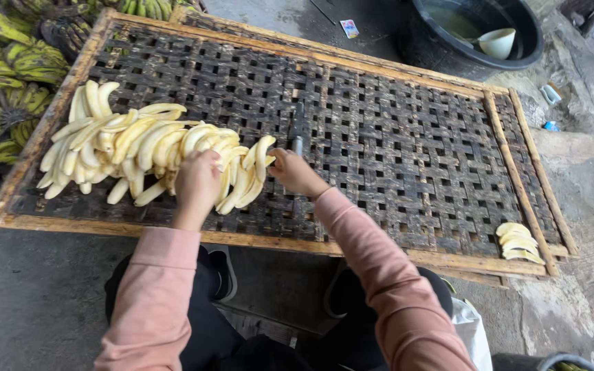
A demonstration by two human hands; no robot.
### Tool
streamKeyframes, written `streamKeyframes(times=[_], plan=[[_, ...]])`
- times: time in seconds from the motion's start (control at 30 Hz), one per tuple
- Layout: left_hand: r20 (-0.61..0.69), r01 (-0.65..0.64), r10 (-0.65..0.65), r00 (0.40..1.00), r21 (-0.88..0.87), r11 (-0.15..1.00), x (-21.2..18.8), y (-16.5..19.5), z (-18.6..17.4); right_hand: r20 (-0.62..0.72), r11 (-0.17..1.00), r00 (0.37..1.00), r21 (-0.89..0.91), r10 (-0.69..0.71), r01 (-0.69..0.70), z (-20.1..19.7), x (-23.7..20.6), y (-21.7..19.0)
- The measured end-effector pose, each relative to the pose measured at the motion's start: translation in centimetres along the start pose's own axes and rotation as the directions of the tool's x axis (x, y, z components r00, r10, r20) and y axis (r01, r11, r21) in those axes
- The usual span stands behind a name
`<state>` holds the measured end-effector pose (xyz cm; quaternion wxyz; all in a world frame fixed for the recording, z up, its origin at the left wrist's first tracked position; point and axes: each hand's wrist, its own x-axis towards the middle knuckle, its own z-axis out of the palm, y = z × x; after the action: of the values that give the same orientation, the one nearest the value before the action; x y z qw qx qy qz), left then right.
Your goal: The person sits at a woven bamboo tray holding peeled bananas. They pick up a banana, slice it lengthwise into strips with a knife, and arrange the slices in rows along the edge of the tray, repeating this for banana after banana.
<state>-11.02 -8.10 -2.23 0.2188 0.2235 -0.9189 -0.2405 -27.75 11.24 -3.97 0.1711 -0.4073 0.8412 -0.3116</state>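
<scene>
- Left hand (197, 184) resting on the right end of the peeled-banana pile (142, 148), fingers curled together over the slices – seen from the back, so cannot tell whether any one piece is pinched.
- Right hand (294, 172) closed around the handle of a knife (298, 130), fingers clamped on it; dark blade pointing away from the body, lying flat along the lattice.
- Curved banana slice (261, 159) just beside the right hand, touching the thumb side, standing at the very end of the pile.
- Pile of pale yellow lengthwise slices spread along the near left part of the woven drying rack (407, 151), reaching from its left edge to about the middle of the near edge.
- Small separate stack of slices (519, 242) at the near right corner of the rack, well apart from both hands.
- Rack itself – dark woven strips in a light wooden frame – lying on a concrete floor (29, 295).
- Unpeeled green bananas (8, 75) heaped beyond the rack's left edge and far left corner.
- Black tub (421, 45) past the far edge, with a pale bowl (498, 42) inside.
- Pink sleeves (386, 275) on both forearms, dark trousers below, knees near the rack's near edge.
</scene>
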Motion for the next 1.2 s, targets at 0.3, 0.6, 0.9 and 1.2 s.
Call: streamKeyframes(times=[0.3,0.6,0.9,1.2], plan=[[0.188,-0.111,0.066,0.98,0.244,0.963,1.5,-1.2,-1.6,-0.164,0.982,0.97,0.021,-0.182,0.188,5.0,11.8,-3.6],[-0.177,0.051,-0.05,0.983,0.003,0.999,10.6,-12.0,-7.2,0.163,0.817,0.838,-0.187,-0.521,0.545,5.1,16.6,-9.3],[0.05,-0.037,0.031,0.998,0.123,0.992,16.0,-14.2,-2.6,0.375,0.722,0.829,-0.418,-0.416,0.551,6.1,20.4,-11.2],[0.263,-0.047,-0.06,0.963,0.385,0.922,19.3,-13.7,1.4,0.297,0.652,0.769,-0.409,-0.566,0.638,7.5,18.3,-12.7]])
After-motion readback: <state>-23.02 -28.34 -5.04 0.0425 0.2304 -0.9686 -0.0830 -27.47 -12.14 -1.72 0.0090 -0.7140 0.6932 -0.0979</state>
